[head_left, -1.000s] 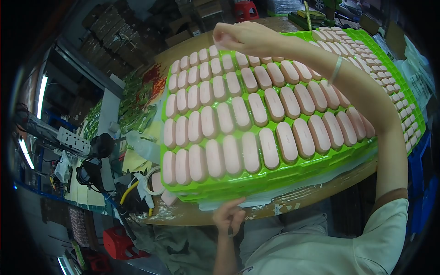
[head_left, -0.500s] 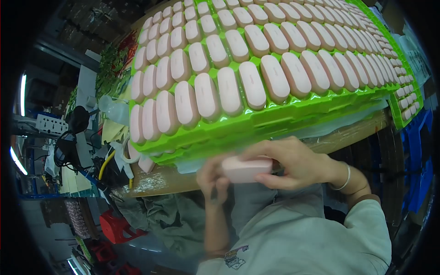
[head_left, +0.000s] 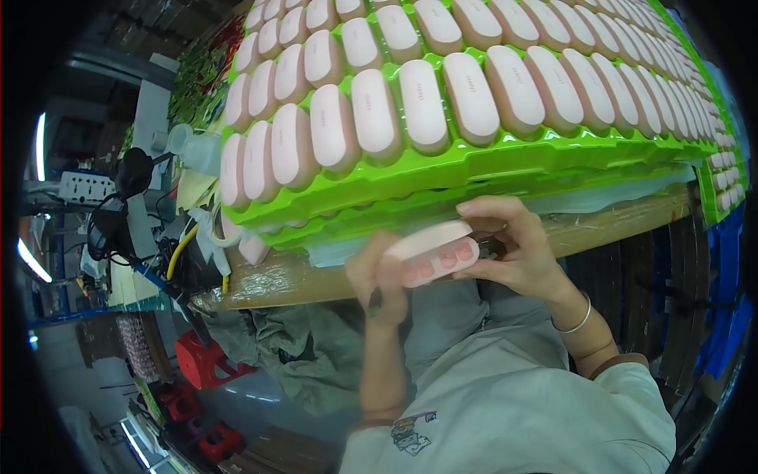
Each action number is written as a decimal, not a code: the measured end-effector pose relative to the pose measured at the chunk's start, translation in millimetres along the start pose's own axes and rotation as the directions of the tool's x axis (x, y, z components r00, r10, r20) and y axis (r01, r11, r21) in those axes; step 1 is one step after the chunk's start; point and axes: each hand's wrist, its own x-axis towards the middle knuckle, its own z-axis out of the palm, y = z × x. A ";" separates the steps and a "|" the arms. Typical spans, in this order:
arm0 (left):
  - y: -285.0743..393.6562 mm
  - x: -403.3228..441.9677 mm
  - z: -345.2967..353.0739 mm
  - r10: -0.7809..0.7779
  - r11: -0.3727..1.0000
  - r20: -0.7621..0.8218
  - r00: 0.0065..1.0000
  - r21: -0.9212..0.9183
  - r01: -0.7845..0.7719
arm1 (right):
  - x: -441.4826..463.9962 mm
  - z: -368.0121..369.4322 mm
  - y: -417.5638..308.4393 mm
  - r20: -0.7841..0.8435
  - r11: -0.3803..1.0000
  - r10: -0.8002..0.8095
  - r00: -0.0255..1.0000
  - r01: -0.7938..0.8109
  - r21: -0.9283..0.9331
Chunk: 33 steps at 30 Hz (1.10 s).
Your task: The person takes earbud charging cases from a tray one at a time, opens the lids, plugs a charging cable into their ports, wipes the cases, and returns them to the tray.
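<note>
A pink oblong case point(head_left: 430, 261) is held over my lap, in front of the table edge, with its lid point(head_left: 426, 239) tilted up. Inside the case are rounded pink compartments. My left hand point(head_left: 373, 272), somewhat blurred, is closed around the case's left end. A small dark thing point(head_left: 375, 300) shows at that hand, too unclear to name. My right hand point(head_left: 517, 249) is at the right end, thumb against the lower part and index finger raised beside the lid. Just beyond, rows of similar closed pink cases point(head_left: 424, 107) stand in a green plastic tray point(head_left: 466, 166).
The stacked trays rest on a wooden table point(head_left: 284, 284). On the left are cables, a white power strip point(head_left: 87, 188) and a translucent cup point(head_left: 197, 150). A red stool point(head_left: 201, 359) and dark green cloth point(head_left: 292, 355) lie lower left. A smaller green tray point(head_left: 726, 186) is at the right.
The case has gone from closed to lid raised, showing its inside. My right hand's fingers have spread upward. The view has shifted, so the trays appear higher.
</note>
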 end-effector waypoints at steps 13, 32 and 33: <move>-7.7 -4.0 10.6 0.037 0.943 -0.073 0.997 -0.326 -0.059 | -2.3 -1.6 0.9 -0.066 0.988 0.053 0.996 -0.043 0.146; -6.9 -18.4 2.4 0.422 0.874 0.037 0.906 0.249 -0.417 | 2.4 2.6 -7.5 0.044 0.969 -0.086 0.995 0.094 -0.227; -6.4 -24.7 0.0 0.424 0.873 0.037 0.905 0.247 -0.420 | 2.4 3.0 -6.9 0.017 0.970 -0.082 0.996 0.084 -0.229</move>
